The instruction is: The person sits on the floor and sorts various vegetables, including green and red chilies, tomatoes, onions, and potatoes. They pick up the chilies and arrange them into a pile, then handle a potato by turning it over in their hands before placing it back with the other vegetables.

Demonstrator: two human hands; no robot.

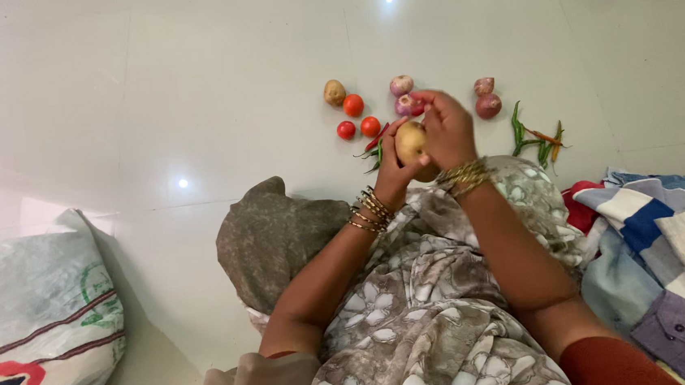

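I hold a pale yellow potato [409,141] in front of me, above my lap. My left hand [394,170] cups it from below and the left. Over its right side and top my right hand [446,127] wraps, fingers curled. Both wrists wear gold bangles. On the white tiled floor just beyond lie another potato [335,92], three red tomatoes [353,105], onions [402,85] and two more onions [488,105]. Red and green chillies [373,151] lie partly hidden behind my left hand.
A bunch of green and orange chillies [537,138] lies on the floor at right. A heap of folded clothes [656,249] sits at my right side. A woven sack [34,314] rests at left. My lap is covered by floral cloth [418,325].
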